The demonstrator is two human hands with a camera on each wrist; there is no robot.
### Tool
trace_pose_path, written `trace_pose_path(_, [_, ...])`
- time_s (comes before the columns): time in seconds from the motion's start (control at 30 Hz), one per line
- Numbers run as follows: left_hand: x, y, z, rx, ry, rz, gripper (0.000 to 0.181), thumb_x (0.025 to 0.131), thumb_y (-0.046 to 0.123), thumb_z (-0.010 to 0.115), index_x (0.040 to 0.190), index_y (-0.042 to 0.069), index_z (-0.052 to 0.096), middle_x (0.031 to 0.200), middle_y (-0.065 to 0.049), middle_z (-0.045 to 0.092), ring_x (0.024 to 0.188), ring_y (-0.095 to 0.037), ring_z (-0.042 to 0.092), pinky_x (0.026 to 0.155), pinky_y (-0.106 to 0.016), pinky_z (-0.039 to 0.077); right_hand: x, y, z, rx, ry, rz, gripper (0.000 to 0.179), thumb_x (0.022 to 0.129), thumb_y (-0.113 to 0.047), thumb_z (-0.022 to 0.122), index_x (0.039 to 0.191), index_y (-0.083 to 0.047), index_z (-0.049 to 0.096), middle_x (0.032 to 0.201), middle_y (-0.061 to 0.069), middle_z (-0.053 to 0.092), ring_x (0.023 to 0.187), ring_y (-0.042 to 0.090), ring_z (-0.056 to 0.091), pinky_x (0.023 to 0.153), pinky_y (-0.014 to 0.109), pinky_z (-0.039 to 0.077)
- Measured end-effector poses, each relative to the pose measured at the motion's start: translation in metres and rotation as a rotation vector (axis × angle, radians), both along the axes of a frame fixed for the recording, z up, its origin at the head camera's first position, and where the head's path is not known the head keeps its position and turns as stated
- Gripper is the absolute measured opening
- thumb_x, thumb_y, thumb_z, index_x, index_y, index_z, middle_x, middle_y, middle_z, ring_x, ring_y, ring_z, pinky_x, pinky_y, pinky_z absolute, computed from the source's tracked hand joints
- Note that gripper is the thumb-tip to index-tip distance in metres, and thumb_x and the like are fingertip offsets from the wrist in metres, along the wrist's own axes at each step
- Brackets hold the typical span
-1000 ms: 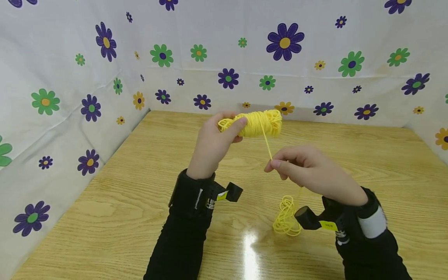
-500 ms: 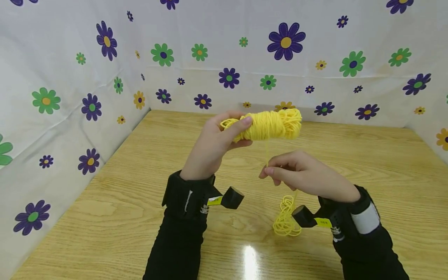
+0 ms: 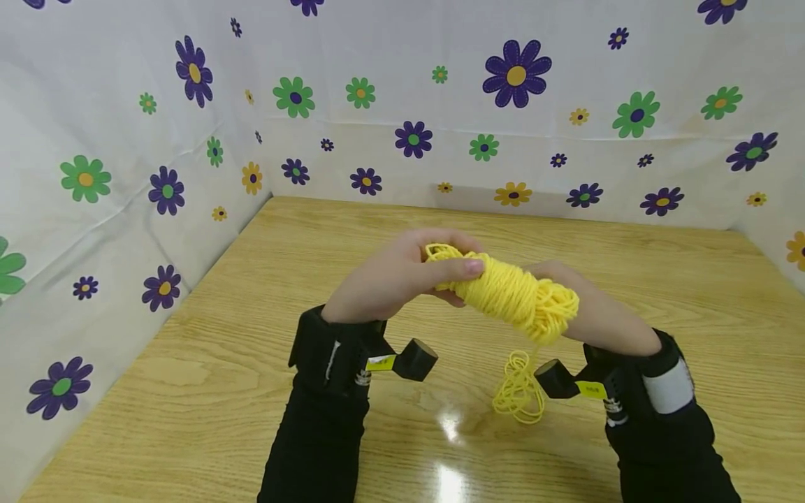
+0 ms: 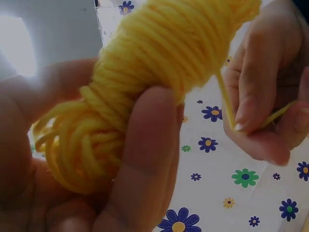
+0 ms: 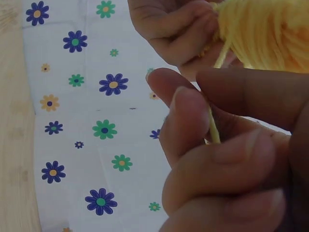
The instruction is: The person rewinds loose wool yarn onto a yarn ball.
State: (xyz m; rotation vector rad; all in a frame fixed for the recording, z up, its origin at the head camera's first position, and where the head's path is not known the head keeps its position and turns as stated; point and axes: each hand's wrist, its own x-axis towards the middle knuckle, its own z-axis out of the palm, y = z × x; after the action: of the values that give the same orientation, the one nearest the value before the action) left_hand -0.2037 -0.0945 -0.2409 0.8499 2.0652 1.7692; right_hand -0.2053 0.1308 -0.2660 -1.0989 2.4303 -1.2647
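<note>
The left hand (image 3: 402, 279) grasps one end of a bundle of yellow yarn (image 3: 503, 290), its thumb laid along the near side. The bundle is held above the table (image 3: 207, 391), tilted, its free end lower and toward the right hand (image 4: 260, 67). That hand pinches a strand (image 4: 226, 99) between thumb and finger; the strand runs to it from the wound middle of the bundle. From the head view, the bundle hides the right fingers.

Below the bundle, a tangle of loose yarn (image 3: 518, 395) lies on the table, well in from the far edge and from the left edge, beside the right wrist's camera (image 3: 556, 379). A thin strand rises from it toward the bundle's free end. The left wrist carries a camera (image 3: 415, 360) too. Both sleeves are black, and a white band (image 3: 669, 388) crosses the right one. Beyond the table's far and left edges hangs a white cloth (image 3: 377, 42) with purple, green and orange flowers.
</note>
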Motion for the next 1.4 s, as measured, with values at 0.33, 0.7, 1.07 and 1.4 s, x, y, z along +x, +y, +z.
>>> trace_pose_path(0.33, [-0.002,-0.004,-0.002,-0.185,0.048,-0.075,0.020,0.090,0.014,0.058,0.106,0.004,0.061,0.104,-0.012,0.056,0.082,-0.024,0.059,0.069,-0.035,0.056,-0.003,0.002,0.004,0.019,-0.073,-0.020,0.018,0.097,-0.010,0.046,0.091,-0.003,0.062,0.073,0.010,0.057,0.059,0.018,0.051,0.052,0.026,0.046])
trace_pose_path(0.7, [-0.002,-0.002,-0.004,-0.298,0.078,-0.044,0.020,0.090,0.019,0.060,0.104,0.007,0.061,0.100,-0.009,0.058,0.079,-0.022,0.059,0.069,-0.032,0.055,0.002,0.003,0.007,-0.002,-0.040,-0.121,0.020,0.097,-0.019,0.049,0.086,-0.004,0.057,0.068,0.009,0.044,0.055,0.019,0.041,0.047,0.027,0.035])
trace_pose_path(1.07, [-0.004,0.000,-0.008,-0.398,0.174,0.129,0.025,0.088,0.026,0.061,0.105,0.008,0.061,0.100,-0.006,0.057,0.078,-0.020,0.057,0.068,-0.032,0.053,0.005,0.006,0.008,-0.073,-0.033,-0.169,0.020,0.097,-0.018,0.047,0.088,-0.003,0.057,0.065,0.009,0.035,0.053,0.020,0.034,0.046,0.031,0.029])
trace_pose_path(1.4, [-0.008,0.002,-0.012,-0.425,0.204,0.304,0.028,0.087,0.029,0.063,0.107,0.010,0.062,0.101,-0.005,0.055,0.078,-0.021,0.054,0.065,-0.031,0.050,0.008,0.006,0.010,-0.108,-0.027,-0.192,0.020,0.097,-0.019,0.048,0.092,-0.003,0.059,0.067,0.009,0.038,0.050,0.019,0.032,0.041,0.031,0.027])
